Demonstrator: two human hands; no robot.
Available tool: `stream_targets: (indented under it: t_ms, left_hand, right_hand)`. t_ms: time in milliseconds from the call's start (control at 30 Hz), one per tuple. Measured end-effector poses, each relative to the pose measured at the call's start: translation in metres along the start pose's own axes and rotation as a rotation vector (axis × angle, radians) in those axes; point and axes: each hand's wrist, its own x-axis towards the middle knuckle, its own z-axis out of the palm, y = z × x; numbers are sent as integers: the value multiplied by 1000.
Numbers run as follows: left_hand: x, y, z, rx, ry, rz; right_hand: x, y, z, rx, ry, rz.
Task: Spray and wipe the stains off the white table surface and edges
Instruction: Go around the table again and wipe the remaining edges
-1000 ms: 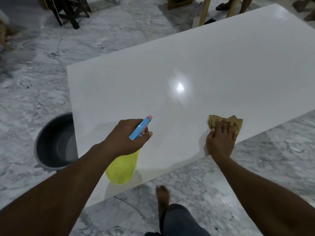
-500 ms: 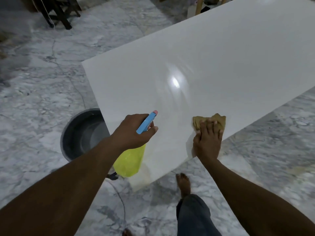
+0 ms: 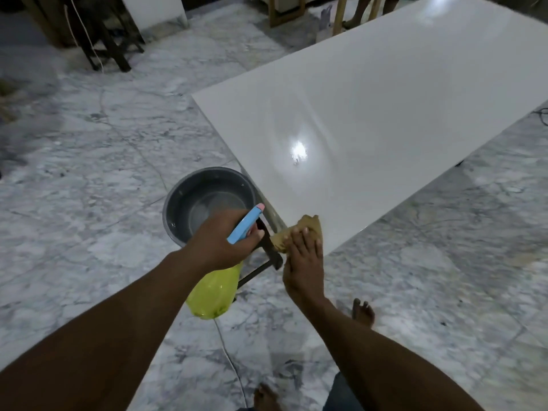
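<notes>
Marble floor (image 3: 89, 173) surrounds the white table (image 3: 385, 114). Just left of the table's near corner sits a grey basin (image 3: 189, 209). Beside that corner, the left hand (image 3: 222, 241) grips a yellow spray bottle (image 3: 213, 292). On the corner itself, the right hand (image 3: 302, 262) presses a tan cloth (image 3: 310, 225), fingers flat.

White table (image 3: 385, 114): glossy top, bright light glare toward the near end. Tan cloth (image 3: 308, 229) lies on the near corner. Grey-veined marble floor (image 3: 89, 173) carries a grey basin (image 3: 178, 197) just left of that corner, a white cable (image 3: 231, 360) near, and a dark stool (image 3: 109, 46) far left.
</notes>
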Motion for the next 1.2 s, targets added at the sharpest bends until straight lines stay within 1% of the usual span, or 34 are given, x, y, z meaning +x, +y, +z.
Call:
stream_targets:
  t_ms: [100,167,200,233,300,367,433,467,500,567,633,700,800,867,967,1200]
  left_hand:
    - [-16,-10,-4,24,28,40]
    - [-22,-13,-6,20,36,48]
    - [-25,-14,-6,11,33,46]
    - [-27,-13,-6,3,27,43]
    - [-30,-9,-5,-7,20,31]
    - [-30,-1,-3,-5,18,15]
    - [-25,12,-1,7,0,3]
    - [-21,19,0,14,-14,0]
    - [-16,29,1,16,-32,1]
    - [4,59,5,24,-81,20]
    - [29,97,12,33,-126,36]
    - [55,136,20,8,-169,53]
    - [100,197,39,18,-245,104]
    - [135,243,56,61,-285,156]
    - [187,304,82,114,-301,227]
    - [285,414,137,143,-330,300]
  right_hand:
    - [-10,-16,2,19,-130,-28]
    - [-21,-27,-2,137,-265,-7]
    - [-28,-33,-7,227,-292,18]
    - [-34,-38,-11,337,-281,94]
    - [-35,-42,-27,618,-243,382]
    - [-24,-38,-51,899,-276,666]
    - [-8,-26,-88,1160,-336,910]
    - [-1,-20,-111,1316,-380,1000]
    - [6,-14,-133,1472,-389,1057]
    - [22,6,-179,1706,-326,1071]
    - [40,38,-215,1874,-194,1039]
    - [58,77,-238,1957,-69,996]
    - [90,129,-280,2056,2,921]
    - [116,162,-313,2082,19,871]
    - [154,206,-360,2077,59,791]
    - [207,297,-462,2073,146,657]
